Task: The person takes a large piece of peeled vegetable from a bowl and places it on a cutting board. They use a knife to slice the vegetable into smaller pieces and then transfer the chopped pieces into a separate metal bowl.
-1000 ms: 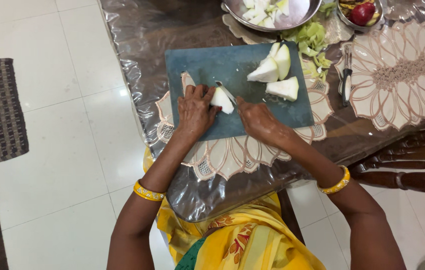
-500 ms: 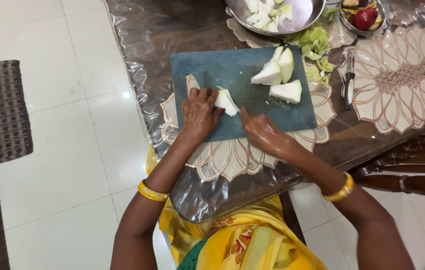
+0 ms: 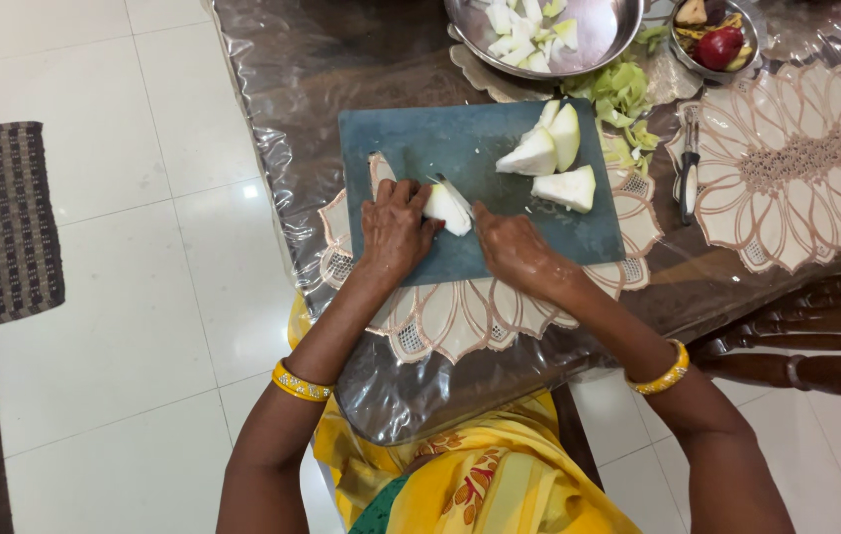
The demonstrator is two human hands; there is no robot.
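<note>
Head view: I look down on a grey cutting board [image 3: 420, 148] at the frame's middle.
Left hand [image 3: 393, 229]: my fingers press down on a white wedge of fruit [image 3: 445, 209], pinning it to the board.
Right hand [image 3: 512, 249]: clenched around a knife [image 3: 453, 192] whose blade lies against the wedge.
Cut pieces [image 3: 551, 153]: three more wedges sit at the board's upper right.
Steel bowl [image 3: 594, 30]: top of frame, holding small white chunks.
Peels [image 3: 620, 89]: green, just below the bowl.
</note>
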